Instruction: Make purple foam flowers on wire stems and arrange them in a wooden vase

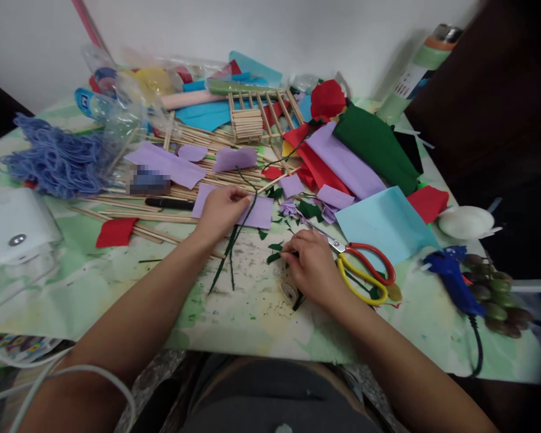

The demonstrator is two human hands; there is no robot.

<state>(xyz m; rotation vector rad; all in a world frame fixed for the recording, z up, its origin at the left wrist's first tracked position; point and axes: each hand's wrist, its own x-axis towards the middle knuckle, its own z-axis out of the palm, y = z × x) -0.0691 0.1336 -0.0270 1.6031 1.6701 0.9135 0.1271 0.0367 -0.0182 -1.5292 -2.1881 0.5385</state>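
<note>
My left hand (223, 213) is closed in a pinch on thin green stems (229, 258), which cross and hang down over the table. A lilac paper rectangle (264, 211) lies under that hand. My right hand (311, 261) has its fingertips together at a small green paper leaf (274, 257). Beneath the right palm lies a small tape roll (290, 293), partly hidden. Scissors (365, 270) with red and yellow handles rest just right of this hand. Green and lilac paper scraps (310, 210) are scattered beyond the fingers.
Wooden sticks (175, 222) and a small stick ladder (270, 111) lie behind. Blue yarn (54, 156) heaps at left, near a white device (20, 225). To the right are light blue paper (388, 222), a blue glue gun (455, 279), grapes (496, 294) and a tilted bottle (415, 75).
</note>
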